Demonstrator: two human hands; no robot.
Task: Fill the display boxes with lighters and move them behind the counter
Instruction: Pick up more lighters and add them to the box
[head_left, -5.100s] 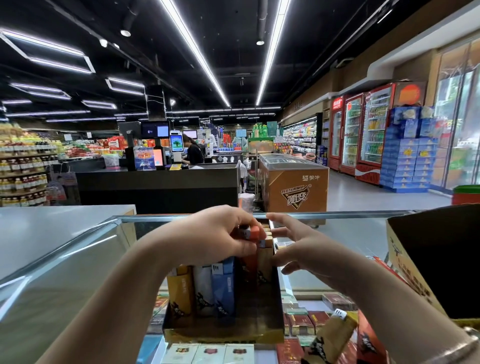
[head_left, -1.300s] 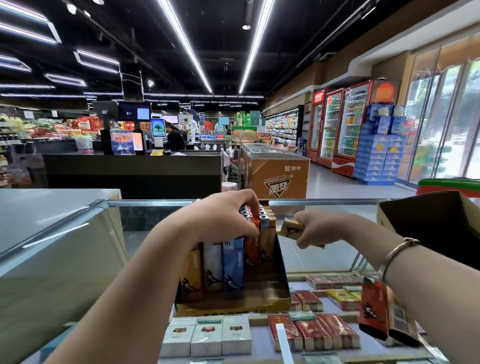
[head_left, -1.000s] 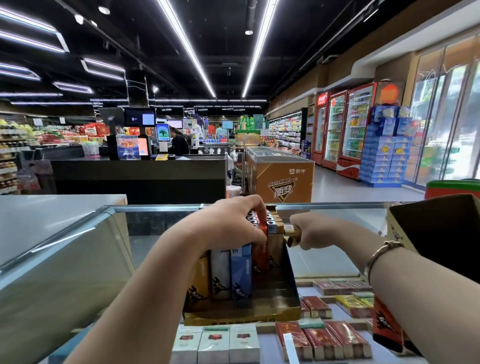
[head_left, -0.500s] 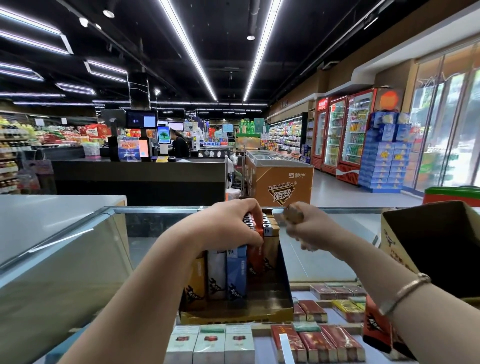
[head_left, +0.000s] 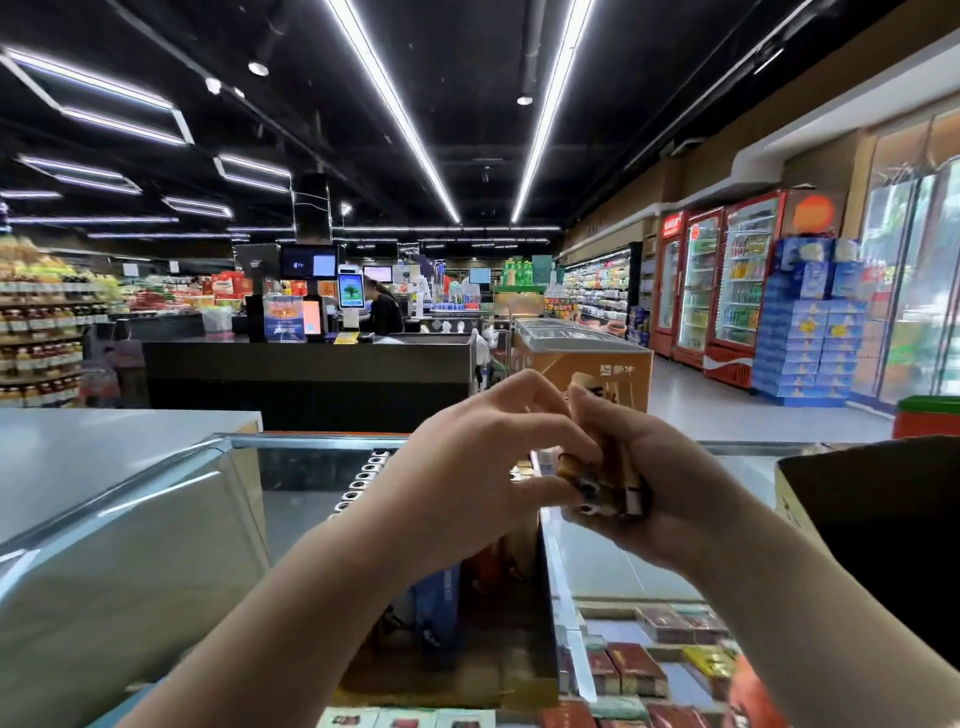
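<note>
A dark display box (head_left: 519, 649) stands on the glass counter (head_left: 156, 545), partly filled with upright lighters (head_left: 436, 603) in blue and red; metal lighter tops (head_left: 363, 475) show in a row at its left. My right hand (head_left: 654, 493) grips a small bunch of gold-brown lighters (head_left: 602, 483) above the box's right edge. My left hand (head_left: 467, 478) is raised beside it, and its fingertips pinch the end of one lighter in that bunch. Most of the box is hidden behind my forearms.
An open cardboard carton (head_left: 872, 519) sits on the counter at right. Cigarette packs (head_left: 654, 670) lie under the glass. Beyond the counter are a black checkout desk (head_left: 311, 374), a chest freezer (head_left: 587, 358) and drink fridges (head_left: 727, 291).
My left hand has lifted off the lighters in the box and come up to the bunch in my right hand. My right hand has turned the bunch toward my left hand.
</note>
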